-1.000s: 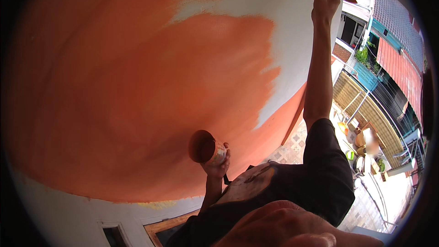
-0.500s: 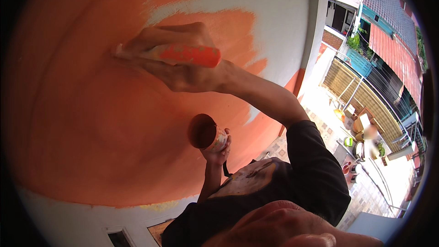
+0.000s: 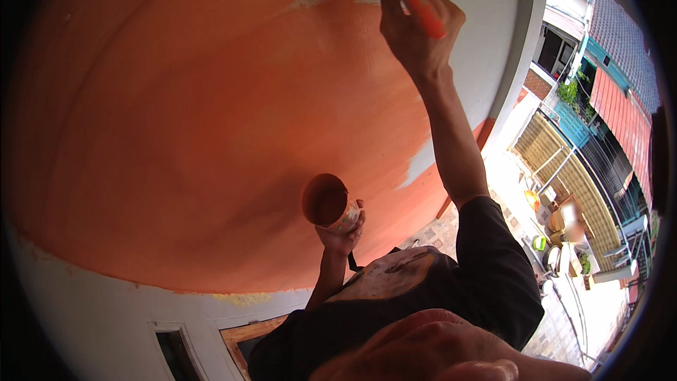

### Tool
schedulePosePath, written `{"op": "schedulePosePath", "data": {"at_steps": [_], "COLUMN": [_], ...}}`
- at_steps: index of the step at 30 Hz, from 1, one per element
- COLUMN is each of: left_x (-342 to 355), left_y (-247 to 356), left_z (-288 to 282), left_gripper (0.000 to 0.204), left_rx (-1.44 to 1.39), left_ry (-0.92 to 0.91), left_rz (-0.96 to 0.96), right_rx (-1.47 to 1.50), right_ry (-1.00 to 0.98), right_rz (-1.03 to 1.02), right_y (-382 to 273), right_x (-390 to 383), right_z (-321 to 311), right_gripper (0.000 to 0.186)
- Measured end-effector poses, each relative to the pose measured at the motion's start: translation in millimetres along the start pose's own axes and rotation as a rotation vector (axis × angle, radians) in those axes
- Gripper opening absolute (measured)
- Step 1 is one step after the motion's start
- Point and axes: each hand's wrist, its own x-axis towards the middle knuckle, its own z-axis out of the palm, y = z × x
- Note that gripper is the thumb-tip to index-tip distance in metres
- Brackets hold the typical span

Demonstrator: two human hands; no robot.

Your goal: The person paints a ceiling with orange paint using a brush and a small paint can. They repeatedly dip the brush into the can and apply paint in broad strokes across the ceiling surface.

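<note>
The right hand (image 3: 421, 35) is clamped around the red-handled paintbrush (image 3: 425, 17), high against the orange and white wall (image 3: 190, 127), its bristles too hidden to make out; the left hand (image 3: 343, 241) is closed around the cup (image 3: 345, 219), which sits lower, tilted, its reddish-brown inside showing.

No words, numbers or signs can be read. The cup (image 3: 331, 204) has patchy, multicoloured marks on its outer side, too small to make out as print. Below and to the right of the cup, the dark shirt (image 3: 493, 268) bears a pale printed picture (image 3: 388, 274), with no legible lettering. Far right of the cup, any labels on the outdoor clutter (image 3: 558, 238) are too small to tell.
</note>
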Motion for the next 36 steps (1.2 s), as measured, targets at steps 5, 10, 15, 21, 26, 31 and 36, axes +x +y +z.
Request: {"op": "schedulePosePath", "data": {"at_steps": [5,10,15,21,26,31,36], "left_x": [-1.1,3.3,1.0,-2.5,1.0,-2.3,-9.5], "left_y": [3.8,5.3,0.5,6.8,9.0,10.7,13.2], "left_z": [-7.1,3.8,12.5,2.6,-11.1,-10.6,-10.9], "left_gripper": [0.077,0.079,0.077,0.081,0.077,0.075,0.076], "left_rx": [-0.008,0.000,0.049,-0.051,-0.010,0.017,0.014], "left_ry": [0.071,0.138,0.124,0.075,-0.029,0.029,0.038], "left_rz": [-0.029,-0.022,0.070,-0.046,-0.047,-0.025,0.018], "right_rx": [0.477,0.715,0.339,-0.081,0.537,0.754,0.310], "right_ry": [-0.106,-0.034,0.280,-0.157,-0.198,0.083,0.209], "right_rz": [-0.304,0.289,0.364,-0.095,-0.228,0.398,0.284], "right_y": [-109.7,-36.7,60.0,-43.2,-104.5,-13.5,35.4], "right_x": [-24.5,-1.7,22.1,-11.7,-39.4,-15.4,-5.2], "right_z": [27.8,19.8,-15.8,2.9,19.5,12.5,-10.1], "right_gripper": [0.037,0.023,0.014,0.027,0.026,0.025,0.021]}}
